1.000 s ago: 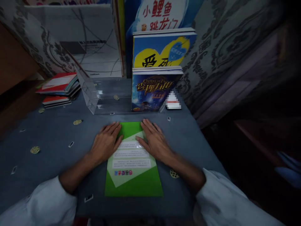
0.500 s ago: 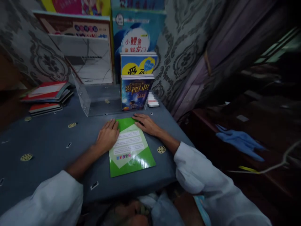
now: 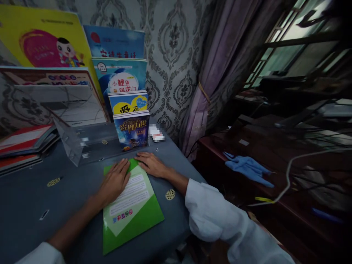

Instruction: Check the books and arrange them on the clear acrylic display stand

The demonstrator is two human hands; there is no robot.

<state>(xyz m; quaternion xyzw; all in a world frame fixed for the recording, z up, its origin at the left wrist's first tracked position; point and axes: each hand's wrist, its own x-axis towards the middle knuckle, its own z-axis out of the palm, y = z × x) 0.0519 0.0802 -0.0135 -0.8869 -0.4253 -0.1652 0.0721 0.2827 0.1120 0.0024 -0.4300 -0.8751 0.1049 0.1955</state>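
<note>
A green book (image 3: pixel 150 218) with pale text panels lies closed on the blue-grey tablecloth, its printing upside down to me. Across its upper left part rests my left hand (image 3: pixel 114 181), palm down with fingers stretched out. My right hand (image 3: pixel 151 164) lies flat at the book's upper right corner, fingertips on the cover. Neither hand grips anything. Just beyond the fingers, a dark blue book (image 3: pixel 133 132) stands upright at the front of a clear acrylic rack (image 3: pixel 73 146).
Behind it in the rack stand a blue-and-yellow book (image 3: pixel 128 102), a teal book (image 3: pixel 119 75) and a large yellow book (image 3: pixel 49 36). Stacked books (image 3: pixel 26 145) lie at the left. To the right, a blue glove (image 3: pixel 249 169) and a pale cable (image 3: pixel 288 179) lie on a dark red surface.
My view has swung right and up, so the table and books sit further left and lower. My left hand has slid further onto the green book's cover; my right hand stays at its corner.
</note>
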